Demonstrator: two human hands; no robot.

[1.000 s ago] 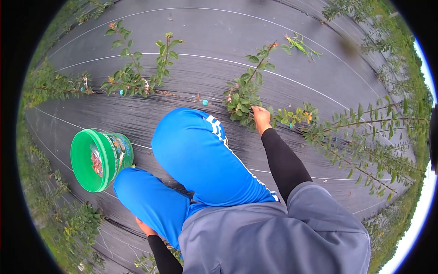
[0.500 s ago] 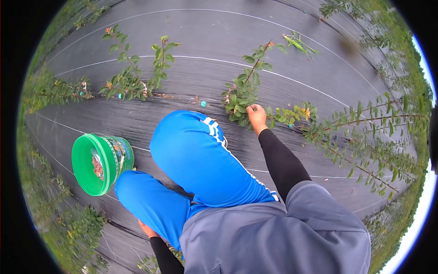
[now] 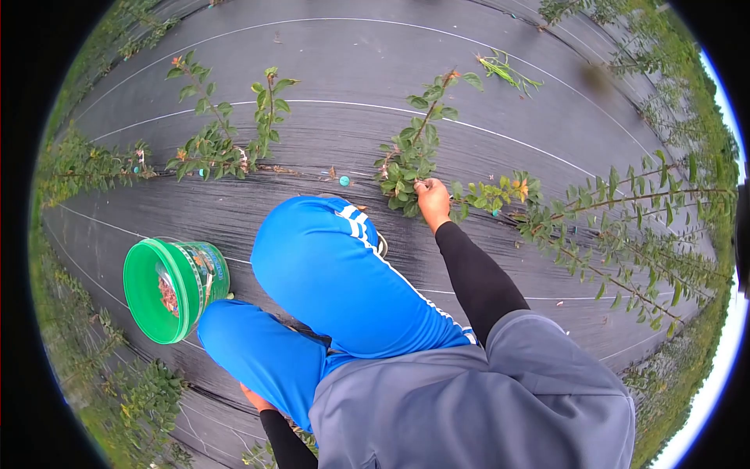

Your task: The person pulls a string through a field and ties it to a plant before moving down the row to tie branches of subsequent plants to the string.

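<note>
My right hand [image 3: 434, 205] is at the lower right side of a leafy plant [image 3: 408, 162] that grows through the dark ground sheet. Its fingers are pressed together among the leaves, and what they pinch is too small to make out. Beside my blue-clad left leg, low in the view, part of my left hand [image 3: 256, 399] shows; its fingers are hidden by the leg. A green bucket [image 3: 148, 305] lies tilted to the left of my knees, with reddish bits inside.
More plants grow along the row to the left [image 3: 215, 152] and right [image 3: 617, 219]. Pulled green stalks [image 3: 508, 72] lie on the sheet [image 3: 312, 62] at the upper right. A small turquoise disc [image 3: 344, 180] sits near my raised knee.
My right hand has shifted slightly left in the view and stays at the same plant. The whole scene has moved a little with the camera.
</note>
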